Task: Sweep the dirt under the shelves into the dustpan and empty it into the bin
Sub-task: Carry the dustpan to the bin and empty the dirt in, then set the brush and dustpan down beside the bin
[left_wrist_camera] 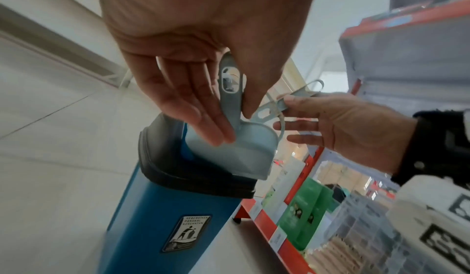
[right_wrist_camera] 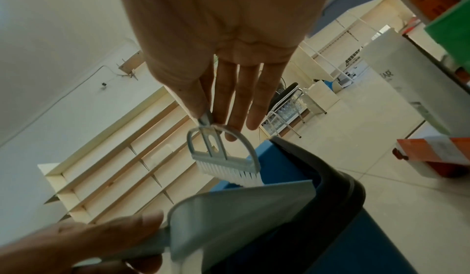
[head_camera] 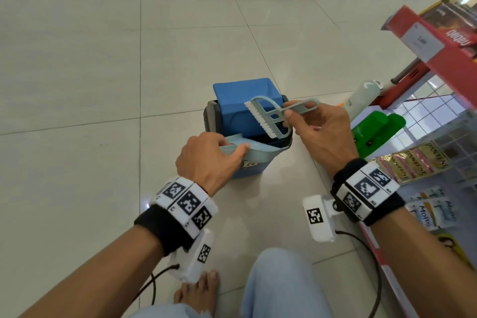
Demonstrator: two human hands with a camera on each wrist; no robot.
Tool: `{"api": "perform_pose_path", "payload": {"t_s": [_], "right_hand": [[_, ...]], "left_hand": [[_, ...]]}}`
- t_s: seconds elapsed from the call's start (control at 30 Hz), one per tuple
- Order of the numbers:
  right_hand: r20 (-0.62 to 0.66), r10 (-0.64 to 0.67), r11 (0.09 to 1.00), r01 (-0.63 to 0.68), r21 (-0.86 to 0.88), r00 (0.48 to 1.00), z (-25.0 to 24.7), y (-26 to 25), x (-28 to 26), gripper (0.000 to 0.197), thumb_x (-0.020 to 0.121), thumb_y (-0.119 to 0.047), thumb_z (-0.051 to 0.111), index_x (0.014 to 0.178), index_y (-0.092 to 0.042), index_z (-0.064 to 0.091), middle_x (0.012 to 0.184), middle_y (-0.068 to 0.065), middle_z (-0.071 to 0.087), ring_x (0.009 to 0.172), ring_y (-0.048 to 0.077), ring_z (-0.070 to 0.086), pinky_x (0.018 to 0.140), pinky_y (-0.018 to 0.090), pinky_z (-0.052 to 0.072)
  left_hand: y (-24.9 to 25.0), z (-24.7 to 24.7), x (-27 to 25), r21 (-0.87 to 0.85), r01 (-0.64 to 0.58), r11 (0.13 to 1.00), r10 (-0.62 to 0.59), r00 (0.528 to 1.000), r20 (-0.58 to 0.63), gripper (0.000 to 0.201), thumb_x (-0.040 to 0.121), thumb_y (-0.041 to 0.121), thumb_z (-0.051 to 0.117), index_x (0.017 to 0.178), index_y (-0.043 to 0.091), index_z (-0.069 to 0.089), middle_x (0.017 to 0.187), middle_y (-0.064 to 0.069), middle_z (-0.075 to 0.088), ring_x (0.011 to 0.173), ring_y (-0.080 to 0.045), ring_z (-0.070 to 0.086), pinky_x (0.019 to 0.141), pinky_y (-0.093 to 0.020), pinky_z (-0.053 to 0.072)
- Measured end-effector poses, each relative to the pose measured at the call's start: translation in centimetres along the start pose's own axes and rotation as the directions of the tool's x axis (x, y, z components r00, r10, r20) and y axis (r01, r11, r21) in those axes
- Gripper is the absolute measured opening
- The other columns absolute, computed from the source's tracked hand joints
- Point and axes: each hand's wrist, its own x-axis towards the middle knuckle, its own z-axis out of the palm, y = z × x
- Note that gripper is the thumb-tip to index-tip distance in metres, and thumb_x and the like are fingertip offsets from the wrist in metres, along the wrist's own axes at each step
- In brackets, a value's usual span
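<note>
Left hand (head_camera: pixel 206 160) pinching the thin handle of a smooth, pale blue plastic dustpan (left_wrist_camera: pixel 236 147) tipped mouth-down into the open blue bin (left_wrist_camera: pixel 162 208) with its dark rim, right hand (head_camera: pixel 322 131) pinching a small white-bristled brush (head_camera: pixel 268 116) just above, handle pointing right, bare tiled floor (head_camera: pixel 90 59) around.

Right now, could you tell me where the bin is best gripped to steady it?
Grip the bin's black rim from its left side: that edge is bare, while the dustpan lies tipped over the near edge and the blue swing lid is tilted open behind.
</note>
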Motion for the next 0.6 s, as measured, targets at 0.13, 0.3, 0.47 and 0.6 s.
{"api": "perform_pose_path", "payload": {"t_s": [0.13,0.3,0.47,0.6], "right_hand": [[0.067,-0.01,0.995,0.003,0.101,0.998,0.5,-0.5,-0.6,0.018,0.089,-0.036,0.071,0.104,-0.027,0.075,0.094,-0.009,0.077,0.089,0.009,0.074,0.082,0.04,0.061],[0.26,-0.072,0.993,0.044,0.111,0.963,3.3,-2.1,-0.9,0.014,0.09,-0.032,0.071,0.101,-0.025,0.075,0.092,-0.012,0.076,0.087,0.005,0.072,0.081,0.025,0.059],[0.585,-0.052,0.988,0.128,-0.089,0.809,9.1,-3.3,-1.0,0.02,0.094,-0.032,0.064,0.087,-0.014,0.071,0.077,-0.007,0.07,0.073,0.006,0.064,0.072,0.027,0.053],[0.715,-0.017,0.946,0.244,-0.215,0.699,15.6,-2.7,-1.5,0.015,0.096,-0.032,0.058,0.09,-0.02,0.064,0.094,-0.001,0.061,0.085,0.012,0.056,0.08,0.032,0.047]], "left_hand": [[-2.2,-1.5,-0.4,-0.347,0.103,0.932,-0.102,0.995,0.02,0.037,0.079,0.056,0.072,0.077,0.019,0.076,0.07,0.003,0.077,0.07,-0.014,0.076,0.066,-0.038,0.063],[-6.2,-3.7,-0.8,-0.661,0.277,0.697,-0.262,0.957,0.125,0.029,0.083,0.033,0.078,0.099,0.01,0.075,0.083,-0.005,0.079,0.079,-0.012,0.077,0.064,-0.024,0.061],[-11.9,-4.7,-0.2,-0.711,0.353,0.608,-0.35,0.923,0.159,0.025,0.088,0.021,0.074,0.092,-0.003,0.069,0.074,-0.013,0.072,0.069,-0.016,0.074,0.065,-0.021,0.061],[-16.3,-4.3,1.1,-0.528,0.431,0.732,-0.343,0.903,0.261,0.03,0.086,0.038,0.074,0.09,0.008,0.075,0.066,-0.001,0.074,0.069,-0.01,0.073,0.068,-0.023,0.059]]}}
